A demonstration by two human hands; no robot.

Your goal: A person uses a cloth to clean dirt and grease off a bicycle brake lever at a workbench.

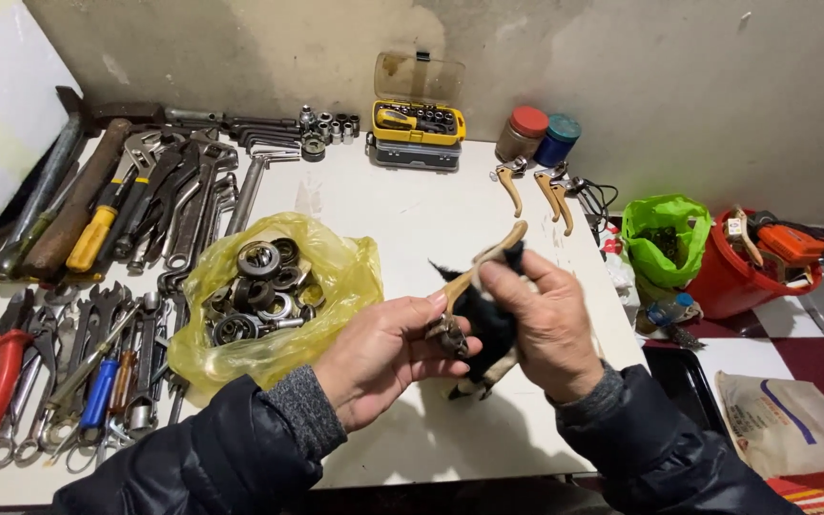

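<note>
Above the middle of the white bench, the left hand pinches the metal end of a curved tan lever, its grip clamped on it. The right hand presses a black cloth against the lever, fingers closed on both.

Left of the lever lies a crinkled yellow bag, open on top, holding steel bearings. Beyond the lever, at the bench's far edge against the wall, sits a yellow bit case with its clear lid raised. Right of the case stand two jars, one with a red lid and one with a blue lid. Nearer the lever than the jars lie more tan levers.

Right of the lever, past the bench's right edge, a green bag leans on a red bucket. Below them lies a flat pale sack with a blue curved mark.

Far left of the lever, wrenches and pliers crowd the bench to its left edge. Bare white surface stays open between the lever and the case.
</note>
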